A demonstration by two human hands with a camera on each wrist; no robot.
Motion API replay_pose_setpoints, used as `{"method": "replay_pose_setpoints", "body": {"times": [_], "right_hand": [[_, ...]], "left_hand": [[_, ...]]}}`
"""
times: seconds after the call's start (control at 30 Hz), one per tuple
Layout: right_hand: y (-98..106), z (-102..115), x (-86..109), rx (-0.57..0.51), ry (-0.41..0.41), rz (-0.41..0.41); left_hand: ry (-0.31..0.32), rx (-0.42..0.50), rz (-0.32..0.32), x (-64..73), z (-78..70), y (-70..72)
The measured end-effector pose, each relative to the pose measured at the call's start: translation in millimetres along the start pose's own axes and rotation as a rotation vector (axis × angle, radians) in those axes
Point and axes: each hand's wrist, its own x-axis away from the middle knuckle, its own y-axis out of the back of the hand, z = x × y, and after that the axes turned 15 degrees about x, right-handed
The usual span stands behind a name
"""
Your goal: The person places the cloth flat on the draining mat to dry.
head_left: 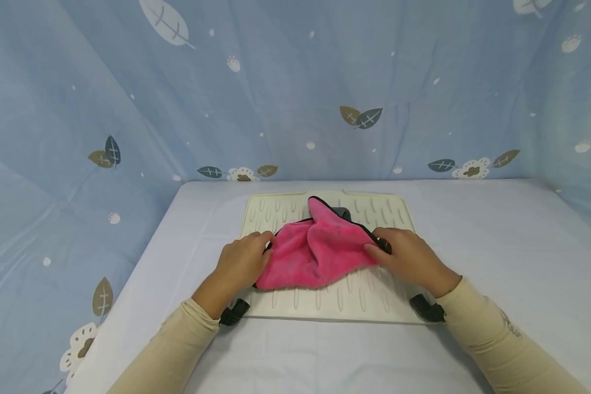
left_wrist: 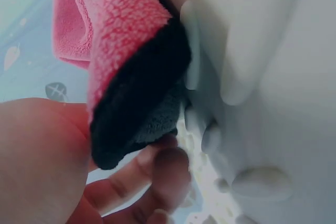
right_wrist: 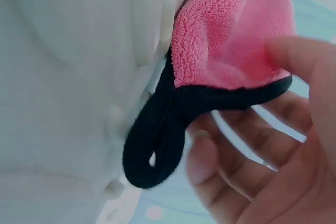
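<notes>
A pink plush cloth (head_left: pixel 320 249) with black edging lies bunched between my two hands over a cream ridged mat (head_left: pixel 320 306). Its far corner points up and away, and a bit of grey underside (head_left: pixel 343 213) shows behind it. My left hand (head_left: pixel 243 260) pinches the cloth's left edge between thumb and fingers; the left wrist view shows the black binding (left_wrist: pixel 142 93) there. On the other side, my right hand (head_left: pixel 406 254) holds the right edge, thumb on the pink face and fingers beneath. A black hanging loop (right_wrist: pixel 152 145) dangles beside those fingers in the right wrist view.
The mat lies on a table with a white cover (head_left: pixel 497 246). A blue curtain (head_left: pixel 295 82) with leaf and flower prints hangs behind and at the sides. Black wrist devices (head_left: pixel 235 312) sit under both wrists, against beige sleeves (head_left: pixel 502 339).
</notes>
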Motion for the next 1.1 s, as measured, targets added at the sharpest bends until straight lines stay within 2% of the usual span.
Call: {"method": "replay_pose_setpoints", "body": {"times": [0.2,0.4,0.53,0.83,1.0,1.1], "right_hand": [[0.8,1.7,0.3,0.069,-0.036,-0.067],[1.2,0.5,2.2,0.077,-0.104,0.023],[1.1,0.2,3.8,0.081,-0.13,0.065],[-1.5,-0.1,2.7,0.077,-0.102,0.04],[-2.8,-1.1,0.3,0.082,-0.071,0.012],[-2.6,-1.3,0.8,0.082,-0.075,0.024]], "left_hand": [[0.036,0.018,0.021,-0.4,1.2,0.4],[0.086,0.037,0.08,-1.3,0.7,2.4],[0.075,0.022,0.085,-1.5,2.1,1.6],[0.06,0.056,0.123,-1.1,1.8,-1.5],[0.019,0.052,0.082,-1.3,1.1,-1.2],[0.02,0.054,0.069,-1.3,0.5,-0.8]]}}
